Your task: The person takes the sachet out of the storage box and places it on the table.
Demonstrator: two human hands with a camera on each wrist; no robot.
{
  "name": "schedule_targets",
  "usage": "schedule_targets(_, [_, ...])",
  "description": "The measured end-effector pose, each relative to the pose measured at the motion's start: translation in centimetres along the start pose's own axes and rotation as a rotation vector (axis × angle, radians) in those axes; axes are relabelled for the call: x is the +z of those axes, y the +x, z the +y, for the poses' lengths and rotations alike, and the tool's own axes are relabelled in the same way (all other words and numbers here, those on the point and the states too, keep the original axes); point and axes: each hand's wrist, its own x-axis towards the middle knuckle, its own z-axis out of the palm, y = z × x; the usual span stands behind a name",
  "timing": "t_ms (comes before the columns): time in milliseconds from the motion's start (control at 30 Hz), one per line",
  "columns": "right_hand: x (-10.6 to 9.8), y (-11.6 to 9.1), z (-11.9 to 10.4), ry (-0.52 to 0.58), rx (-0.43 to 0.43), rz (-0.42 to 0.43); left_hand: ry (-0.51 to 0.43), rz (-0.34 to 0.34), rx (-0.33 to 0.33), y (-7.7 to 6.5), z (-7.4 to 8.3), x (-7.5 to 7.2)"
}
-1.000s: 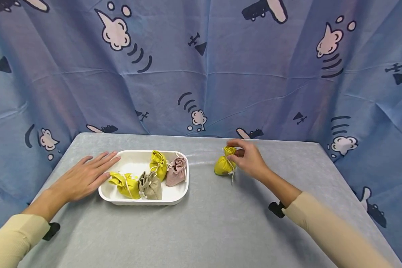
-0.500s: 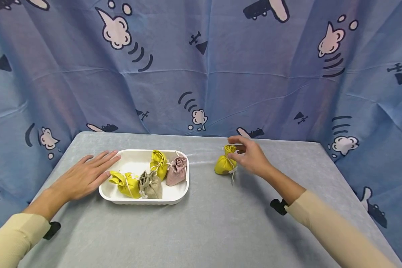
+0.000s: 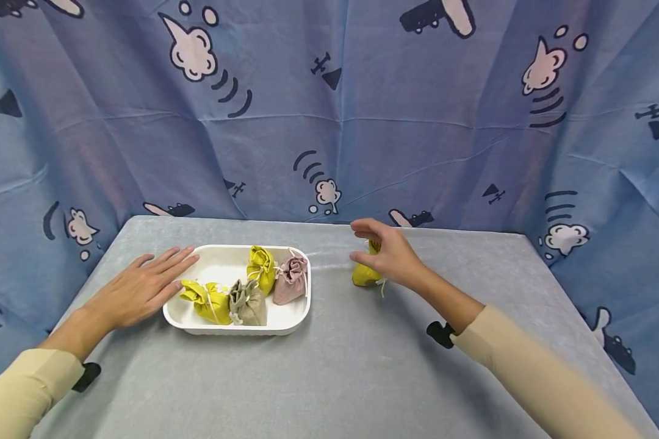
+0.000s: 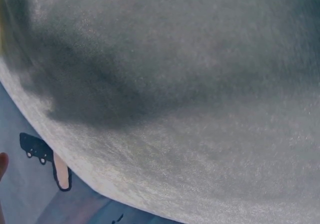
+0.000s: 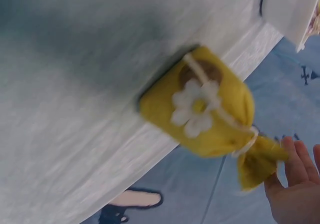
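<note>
A yellow drawstring pouch (image 3: 365, 275) stands upright on the grey table, partly hidden behind my right hand (image 3: 392, 253) in the head view. That hand's thumb and fingers are spread apart in front of the pouch's neck. From the right wrist, the pouch (image 5: 210, 108) shows a white flower and a cord tied below its gathered top, with the hand (image 5: 297, 189) beside that top. My left hand (image 3: 140, 286) lies with straight fingers at the left rim of a white tray (image 3: 274, 330). Inside the tray are two yellow pouches (image 3: 211, 305) (image 3: 260, 268), a grey-beige pouch (image 3: 249, 305) and a pink pouch (image 3: 290, 280).
The grey table (image 3: 329, 378) reaches back to a blue patterned curtain (image 3: 417, 134), which also hangs along both sides. A black wrist camera (image 3: 440, 334) sits under the right forearm, and another (image 3: 86, 377) under the left.
My right hand has let go of the yellow pouch's neck and shifted left in front of it, fingers spreading. The pouch stays where it stood. The left hand has not moved.
</note>
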Motion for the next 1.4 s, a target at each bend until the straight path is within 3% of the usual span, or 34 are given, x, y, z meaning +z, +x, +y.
schedule_targets(300, [3.4, 1.0, -1.3, 0.057, -0.107, -0.047, -0.012, 0.002, -0.004, -0.1, -0.1, 0.0])
schedule_targets(733, [7.0, 1.9, -2.9, 0.222, -0.115, -0.216, -0.019, -0.016, -0.021, -0.1, -0.2, 0.2])
schedule_targets(1067, [8.8, 2.3, -2.9, 0.207, -0.108, -0.248, -0.03, -0.02, -0.027, 0.0, -0.1, 0.2])
schedule_targets(1400, [9.4, 2.5, -3.2, 0.115, -0.098, -0.215, -0.036, -0.02, -0.033, -0.1, -0.1, 0.2])
